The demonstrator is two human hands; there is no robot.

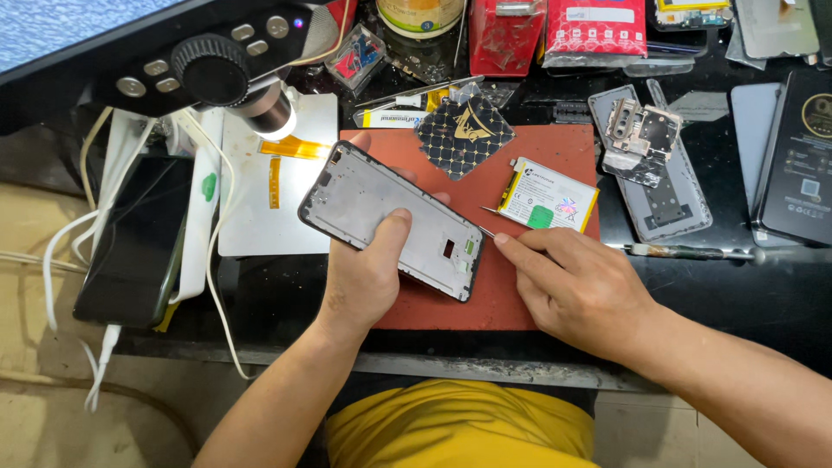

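Right now the left hand (pixel 368 273) holds a stripped phone frame (pixel 394 219) lifted a little off the red-brown work mat (pixel 520 286), thumb pressed across the frame's near edge and the fingers (pixel 360 140) curled under its far side, so the grip is closed on it. The frame's long axis runs diagonally, from far left down toward near right, and its lower right corner points straight at the right hand (pixel 576 286). That hand is the nearer one to the corner; its fingers are pinched narrow around a thin metal tool (pixel 488 231), whose tip touches or sits just beside the frame's right edge — I cannot tell which. The frame looks like dull grey metal with a dark glossy rim and small cut-outs near the tool end. Just beyond the tool, on the mat, lies a flat white battery (pixel 546 198) with a yellow border, and to its left a dark patterned square patch (pixel 464 134). A black phone (pixel 139 238) lies at the far left of the cluttered counter (pixel 277 299), under a microscope head (pixel 217 65).
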